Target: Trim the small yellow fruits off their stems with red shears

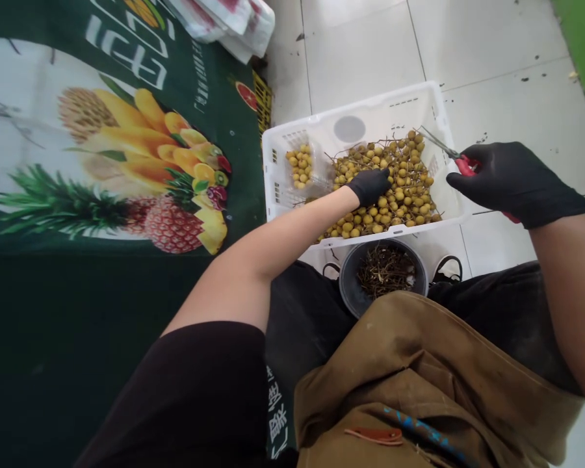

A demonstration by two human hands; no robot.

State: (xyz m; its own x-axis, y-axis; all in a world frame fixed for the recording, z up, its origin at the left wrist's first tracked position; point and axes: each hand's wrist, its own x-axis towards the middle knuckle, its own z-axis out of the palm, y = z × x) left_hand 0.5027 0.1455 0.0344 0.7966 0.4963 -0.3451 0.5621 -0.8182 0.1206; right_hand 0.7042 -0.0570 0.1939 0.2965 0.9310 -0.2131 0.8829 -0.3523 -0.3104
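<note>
My left hand (pixel 370 187), in a black glove, reaches into a white plastic crate (pixel 361 108). Its fingers curl around longans on the heap, with the fingertips partly hidden. Round, yellow-brown longans (pixel 409 190) on thin twigs fill the middle and right of the crate. Off the crate's right end, my right hand (pixel 509 179), also gloved in black, is closed around red-handled scissors (pixel 467 165). Their thin metal blades point up and left over the crate's rim, apart from the fruit. A clear plastic box (pixel 299 168) with loose longans stands inside the crate's left end.
A dark bucket (pixel 353 276) of cut twigs (pixel 387 270) stands between my feet, below the crate's near edge. At left hangs a green fruit-printed banner (pixel 234 195). Plastic bags (pixel 244 29) lie at the top, near a yellow crate (pixel 262 101). The floor (pixel 365 49) is pale tile.
</note>
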